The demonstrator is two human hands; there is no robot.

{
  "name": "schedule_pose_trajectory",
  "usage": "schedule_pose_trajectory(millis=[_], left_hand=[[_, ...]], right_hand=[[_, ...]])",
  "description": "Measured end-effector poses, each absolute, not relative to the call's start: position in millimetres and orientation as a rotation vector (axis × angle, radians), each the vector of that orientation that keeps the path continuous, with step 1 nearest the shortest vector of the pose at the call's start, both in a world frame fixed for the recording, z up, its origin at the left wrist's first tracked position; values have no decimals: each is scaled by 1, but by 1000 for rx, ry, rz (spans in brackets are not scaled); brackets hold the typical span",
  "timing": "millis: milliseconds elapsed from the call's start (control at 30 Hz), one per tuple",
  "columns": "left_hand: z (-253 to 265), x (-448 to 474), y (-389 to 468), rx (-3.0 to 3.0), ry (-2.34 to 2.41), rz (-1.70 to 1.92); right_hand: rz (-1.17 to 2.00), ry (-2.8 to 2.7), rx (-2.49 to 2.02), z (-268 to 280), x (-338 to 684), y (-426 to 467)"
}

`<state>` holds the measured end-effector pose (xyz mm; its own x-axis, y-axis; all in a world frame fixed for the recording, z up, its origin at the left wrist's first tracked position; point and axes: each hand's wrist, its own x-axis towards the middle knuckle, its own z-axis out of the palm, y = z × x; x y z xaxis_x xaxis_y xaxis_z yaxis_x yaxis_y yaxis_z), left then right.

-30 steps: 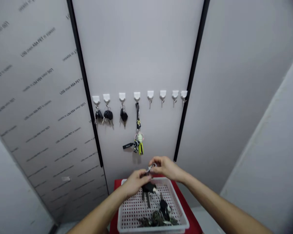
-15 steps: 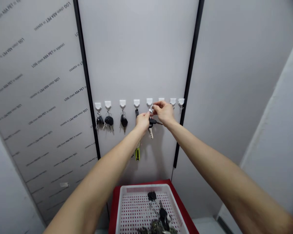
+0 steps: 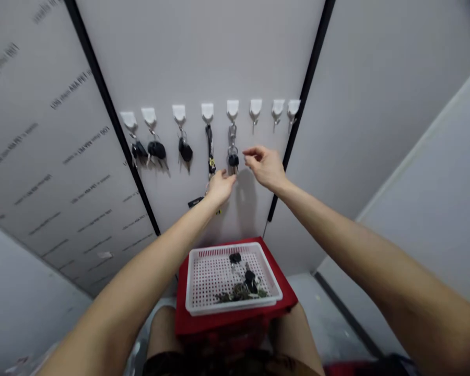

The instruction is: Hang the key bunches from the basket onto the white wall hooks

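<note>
A row of white wall hooks point(image 3: 207, 109) runs across the grey panel. A black key bunch point(image 3: 233, 156) hangs from the fifth hook point(image 3: 232, 108). My left hand point(image 3: 220, 187) hovers just below that bunch, fingers loosely apart, holding nothing. My right hand point(image 3: 263, 166) is just right of the bunch, thumb and fingers apart, empty. Black keys point(image 3: 156, 150) hang from the first three hooks, and a strap with a black and yellow-green keychain point(image 3: 210, 151) hangs from the fourth. Below, a white perforated basket point(image 3: 203, 277) holds more keys point(image 3: 243, 284).
The basket rests on a red stool point(image 3: 188, 324) between my knees. Three hooks at the right point(image 3: 274, 108) are bare. Black vertical strips point(image 3: 297, 115) divide the wall panels. A printed panel point(image 3: 43, 146) stands at left.
Both hands lifted a key bunch from the basket to the fifth hook, hung it there, and have now let go and drawn slightly away. The camera view shifted downward.
</note>
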<state>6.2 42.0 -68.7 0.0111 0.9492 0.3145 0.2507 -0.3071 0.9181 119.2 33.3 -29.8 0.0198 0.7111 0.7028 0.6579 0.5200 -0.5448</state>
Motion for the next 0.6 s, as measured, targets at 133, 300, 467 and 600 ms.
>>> schedule_pose_trajectory(millis=[133, 300, 467, 600], left_hand=[[-131, -7, 3, 1862, 1176, 1071], [-206, -27, -33, 2171, 1281, 503], [-234, -27, -40, 2357, 1409, 291], [-236, -19, -41, 2408, 1422, 248]], right_hand=[[383, -2106, -1320, -119, 136, -2], [507, -2460, -1461, -199, 149, -30], [320, -2535, -1640, -211, 133, -28], [293, -2535, -1762, -219, 115, -22]])
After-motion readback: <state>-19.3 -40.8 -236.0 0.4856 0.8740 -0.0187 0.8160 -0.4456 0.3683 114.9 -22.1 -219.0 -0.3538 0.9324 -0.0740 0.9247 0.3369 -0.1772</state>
